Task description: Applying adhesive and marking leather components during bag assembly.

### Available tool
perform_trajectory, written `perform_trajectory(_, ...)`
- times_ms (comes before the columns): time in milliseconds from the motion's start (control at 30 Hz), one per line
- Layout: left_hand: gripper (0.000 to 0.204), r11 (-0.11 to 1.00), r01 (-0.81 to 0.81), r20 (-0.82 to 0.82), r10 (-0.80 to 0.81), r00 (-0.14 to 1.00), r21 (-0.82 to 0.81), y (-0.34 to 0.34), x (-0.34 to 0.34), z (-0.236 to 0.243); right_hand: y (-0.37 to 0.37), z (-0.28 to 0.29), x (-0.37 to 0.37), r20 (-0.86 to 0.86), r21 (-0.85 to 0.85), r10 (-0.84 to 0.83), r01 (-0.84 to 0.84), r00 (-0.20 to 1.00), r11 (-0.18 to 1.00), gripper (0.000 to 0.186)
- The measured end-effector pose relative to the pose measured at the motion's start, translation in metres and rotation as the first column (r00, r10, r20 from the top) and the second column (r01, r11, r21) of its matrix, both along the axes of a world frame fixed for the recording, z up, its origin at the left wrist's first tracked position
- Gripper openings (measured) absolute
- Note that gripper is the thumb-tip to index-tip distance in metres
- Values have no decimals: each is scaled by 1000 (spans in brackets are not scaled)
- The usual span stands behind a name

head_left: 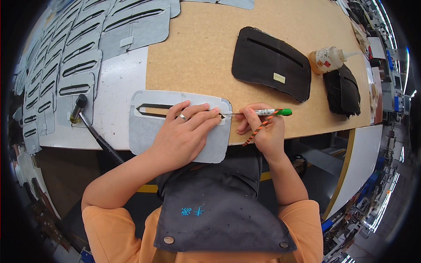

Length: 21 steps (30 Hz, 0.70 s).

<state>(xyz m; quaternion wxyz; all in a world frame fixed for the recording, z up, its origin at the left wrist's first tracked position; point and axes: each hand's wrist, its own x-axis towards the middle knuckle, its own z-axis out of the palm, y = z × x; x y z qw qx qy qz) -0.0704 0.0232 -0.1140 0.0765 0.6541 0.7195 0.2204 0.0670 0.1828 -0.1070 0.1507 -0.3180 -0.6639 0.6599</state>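
Observation:
My left hand point(186, 131) lies flat, fingers stretched, on a grey panel point(144, 139) at the table's front edge. A ring is on one finger. The panel has a long slot point(151, 110) with dark edging, partly hidden under my fingers. My right hand point(265, 133) is closed round a slim tool point(267, 112) with a white and green handle and a thin metal shaft. An orange and black striped cord point(259, 130) hangs from it. The shaft points left to the slot's right end, close to my left fingertips; its very tip is hard to make out.
Many similar slotted grey panels point(144, 33) overlap at the far left. A hammer point(98, 136) lies left of my work. Farther right are a black slotted panel point(269, 57), a bottle of amber liquid point(322, 61) and a stack of black pieces point(344, 92).

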Motion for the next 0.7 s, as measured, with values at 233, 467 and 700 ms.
perform_trajectory(233,48,997,0,-57,-4,998,-79,4,1,8,2,-3,5,-25,-49,30,-31,999,998,16)
perform_trajectory(467,43,991,-131,218,134,967,-27,10,-22,18,33,2,38,-265,468,-125,241,956,850,15)
perform_trajectory(700,19,960,-261,197,277,941,-105,7,-42,6,65,-4,19,44,988,45,-50,998,145,20)
